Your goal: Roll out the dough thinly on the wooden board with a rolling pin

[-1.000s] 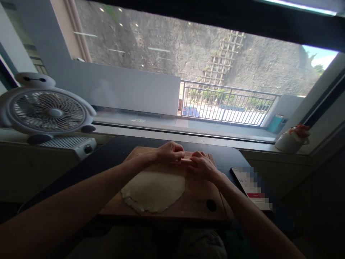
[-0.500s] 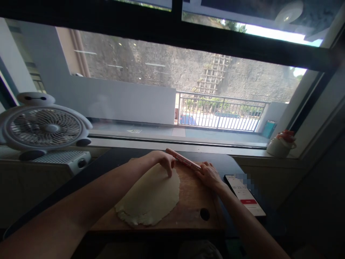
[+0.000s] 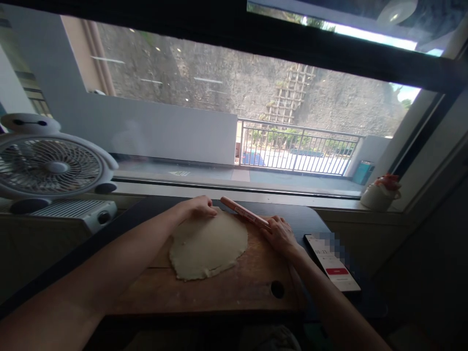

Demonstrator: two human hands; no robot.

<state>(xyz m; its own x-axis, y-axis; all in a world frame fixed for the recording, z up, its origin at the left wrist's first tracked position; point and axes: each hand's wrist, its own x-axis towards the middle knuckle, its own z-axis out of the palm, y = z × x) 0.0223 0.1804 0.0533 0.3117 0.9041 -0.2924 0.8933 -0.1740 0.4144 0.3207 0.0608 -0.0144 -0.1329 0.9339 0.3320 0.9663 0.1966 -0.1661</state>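
A flat sheet of pale dough (image 3: 210,246) with a ragged near edge lies on the wooden cutting board (image 3: 244,290). My left hand (image 3: 202,206) is closed at the sheet's far edge, its thumb and fingers pinching the dough; part of the grip is hidden behind the hand. Right of the sheet, my right hand (image 3: 281,235) is wrapped round the near end of a rolling pin (image 3: 244,213) with printed lettering. The pin slants away to the left across the board's far right part, beside the dough.
A phone (image 3: 332,265) showing a timer lies right of the board on the dark table (image 3: 307,219). A white fan (image 3: 54,165) stands at the left on a white appliance (image 3: 87,212). On the windowsill at the right sits a white pot (image 3: 378,195).
The dough sheet has turned and shifted away from me, leaving more bare board in front. My left hand has moved left and farther away. My right hand stays on the rolling pin.
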